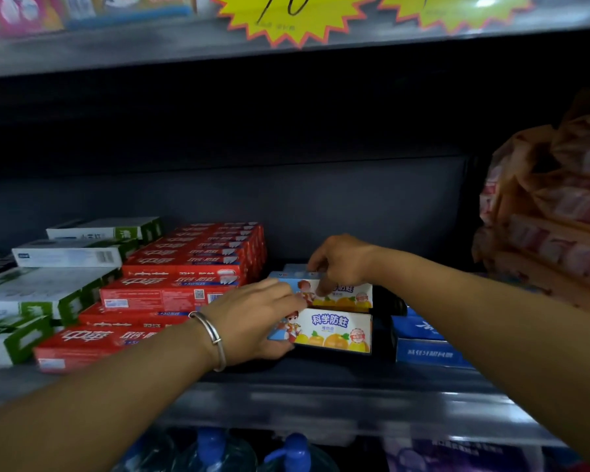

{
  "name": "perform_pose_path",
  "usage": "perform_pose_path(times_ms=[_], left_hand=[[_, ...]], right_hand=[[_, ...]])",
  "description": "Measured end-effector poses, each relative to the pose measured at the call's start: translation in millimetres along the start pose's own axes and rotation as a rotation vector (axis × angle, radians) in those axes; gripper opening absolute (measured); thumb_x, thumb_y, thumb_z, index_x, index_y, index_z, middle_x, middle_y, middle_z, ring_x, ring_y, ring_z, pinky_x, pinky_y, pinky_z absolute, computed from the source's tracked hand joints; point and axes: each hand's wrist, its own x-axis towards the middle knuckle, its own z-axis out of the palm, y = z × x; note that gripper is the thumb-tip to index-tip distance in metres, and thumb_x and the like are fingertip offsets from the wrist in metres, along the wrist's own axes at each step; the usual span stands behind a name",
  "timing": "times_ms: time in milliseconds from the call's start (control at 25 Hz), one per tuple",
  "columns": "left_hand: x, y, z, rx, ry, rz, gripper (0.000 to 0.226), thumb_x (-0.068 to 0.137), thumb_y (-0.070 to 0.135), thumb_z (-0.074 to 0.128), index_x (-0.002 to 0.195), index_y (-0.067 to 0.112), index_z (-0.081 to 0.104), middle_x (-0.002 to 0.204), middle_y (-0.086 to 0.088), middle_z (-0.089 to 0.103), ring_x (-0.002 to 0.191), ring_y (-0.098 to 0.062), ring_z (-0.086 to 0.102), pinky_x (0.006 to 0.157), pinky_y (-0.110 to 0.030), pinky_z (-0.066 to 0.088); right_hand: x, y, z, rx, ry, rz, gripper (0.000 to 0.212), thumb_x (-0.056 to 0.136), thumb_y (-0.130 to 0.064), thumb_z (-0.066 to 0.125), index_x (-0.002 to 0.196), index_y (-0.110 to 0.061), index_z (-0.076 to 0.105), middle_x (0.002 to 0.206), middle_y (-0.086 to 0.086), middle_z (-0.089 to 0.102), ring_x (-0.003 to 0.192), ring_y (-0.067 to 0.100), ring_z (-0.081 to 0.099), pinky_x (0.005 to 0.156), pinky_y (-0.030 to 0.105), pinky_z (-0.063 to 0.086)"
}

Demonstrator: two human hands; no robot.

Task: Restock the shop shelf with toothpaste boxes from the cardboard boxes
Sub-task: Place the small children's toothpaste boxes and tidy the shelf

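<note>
Two children's toothpaste boxes with cartoon figures and oranges stand on the shelf (321,400), one behind the other. The front box (338,330) is the landmark here; it sits near the front edge of the shelf, about in the middle. The back box (344,294) stands just behind it and looks a little higher.

Your left hand (256,318) lies against the left end of the front box. Its fingers are bent around that end, with the thumb under the lower corner, so it holds the box. A silver bracelet (212,335) is on this wrist.

Your right hand (338,264) is above and behind the front box, on top of the back box. Its fingers curl down over the top edge of the back box and pinch it.

To the left of the front box are stacks of red toothpaste boxes (184,284), touching or almost touching your left hand. Further left are white and green boxes (48,294). To the right of the front box lie blue boxes (426,349). Further right and higher are orange packs in plastic (552,206). Above, yellow star price tags (290,15) hang on the upper shelf. Below the front box, under the shelf, you see blue bottle caps (297,444).
</note>
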Motion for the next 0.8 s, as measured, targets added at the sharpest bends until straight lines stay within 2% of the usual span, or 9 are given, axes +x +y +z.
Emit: perform_pose_path(times_ms=[200, 320, 400, 480, 560, 680, 800], left_hand=[[3, 4, 8, 0.018, 0.014, 0.019, 0.048, 0.064, 0.057, 0.052, 0.103, 0.029, 0.055, 0.085, 0.015, 0.061, 0.074, -0.001, 0.058, 0.06, -0.009, 0.044], [5, 4, 12, 0.016, 0.01, 0.032, 0.045, 0.066, 0.055, 0.051, 0.101, 0.028, 0.059, 0.084, 0.014, 0.061, 0.074, -0.003, 0.058, 0.06, -0.011, 0.045], [7, 5, 14, 0.021, 0.006, 0.015, 0.045, 0.066, 0.055, 0.05, 0.1, 0.028, 0.061, 0.084, 0.014, 0.061, 0.074, -0.004, 0.059, 0.061, -0.012, 0.045], [9, 5, 15, -0.009, -0.001, 0.01, 0.045, 0.067, 0.053, 0.052, 0.103, 0.027, 0.058, 0.085, 0.012, 0.061, 0.075, -0.007, 0.059, 0.063, -0.014, 0.048], [10, 6, 15, -0.009, 0.0, 0.008, 0.046, 0.066, 0.052, 0.056, 0.105, 0.028, 0.055, 0.084, 0.012, 0.061, 0.075, -0.007, 0.059, 0.062, -0.014, 0.047], [10, 7, 13, -0.025, 0.001, 0.001, 0.046, 0.065, 0.047, 0.068, 0.104, 0.023, 0.061, 0.087, 0.009, 0.062, 0.077, -0.01, 0.06, 0.062, -0.015, 0.048], [11, 8, 12, 0.04, 0.009, 0.0, 0.051, 0.057, 0.048, 0.078, 0.1, 0.024, 0.064, 0.084, 0.011, 0.063, 0.074, -0.008, 0.061, 0.062, -0.014, 0.046]], right_hand=[[7, 8, 11, -0.042, -0.03, -0.02, 0.047, 0.078, -0.024, 0.075, 0.123, -0.016, 0.062, 0.125, 0.0, 0.06, 0.111, 0.016, 0.056, 0.092, 0.024, 0.047], [7, 15, 17, -0.057, -0.016, -0.037, 0.051, 0.077, -0.023, 0.076, 0.125, -0.017, 0.06, 0.124, -0.004, 0.057, 0.111, 0.014, 0.054, 0.085, 0.019, 0.041], [6, 22, 20, -0.048, 0.009, -0.043, 0.046, 0.074, -0.021, 0.079, 0.117, -0.017, 0.061, 0.104, -0.01, 0.054, 0.099, 0.012, 0.052, 0.078, 0.019, 0.04], [5, 28, 23, -0.027, 0.033, -0.043, 0.037, 0.071, -0.02, 0.081, 0.1, -0.021, 0.058, 0.087, -0.014, 0.049, 0.088, 0.013, 0.05, 0.064, 0.018, 0.04], [4, 33, 25, -0.02, 0.036, -0.035, 0.036, 0.07, -0.02, 0.082, 0.093, -0.022, 0.054, 0.082, -0.013, 0.046, 0.084, 0.012, 0.05, 0.058, 0.016, 0.038], [0, 36, 24, -0.019, 0.055, -0.042, 0.029, 0.074, -0.022, 0.079, 0.095, -0.022, 0.059, 0.09, -0.009, 0.051, 0.086, 0.011, 0.051, 0.067, 0.019, 0.041], [-8, 30, 14, 0.056, 0.123, -0.08, 0.016, 0.084, -0.025, 0.068, 0.097, -0.016, 0.068, 0.086, -0.008, 0.057, 0.085, 0.01, 0.053, 0.072, 0.019, 0.039]])
